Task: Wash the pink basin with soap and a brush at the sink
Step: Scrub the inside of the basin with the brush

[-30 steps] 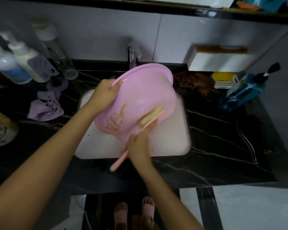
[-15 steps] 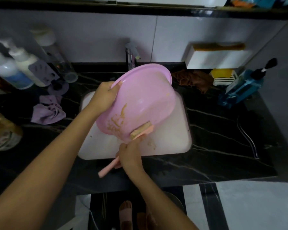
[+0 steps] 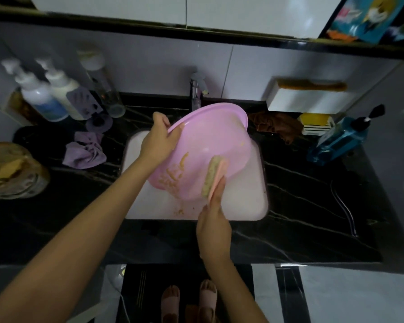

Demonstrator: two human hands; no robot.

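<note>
The pink basin [image 3: 216, 141] is held in the air over the white sink [image 3: 254, 206], tilted, so that its outer side and bottom face the camera and its opening looks toward the wall and the tap [image 3: 196, 92]. The left hand [image 3: 159, 143] grips the rim on the left side: the fingers are curled over the edge and the thumb lies on the outer wall.

The right hand [image 3: 214, 231] holds the brush [image 3: 214, 177] from below. One finger is stretched along the pink back of the brush head and the rest of the hand is closed round the handle, which is hidden under it. The yellowish bristles are pressed against the lower right part of the basin's outer wall. Smears of yellow-brown soap [image 3: 176, 174] lie on the basin just left of the brush, and some small bits of it lie on the sink floor below.

The sink is set in a black counter [image 3: 313, 206] with pale veins. On the left of it stand two white pump bottles [image 3: 44, 99] and a clear bottle [image 3: 102, 87], with a crumpled purple cloth [image 3: 84, 151] in front of them. On the right, behind the sink, lies a brown cloth [image 3: 275, 125], and farther right a blue pump bottle [image 3: 336, 143] — it is leaning.
</note>
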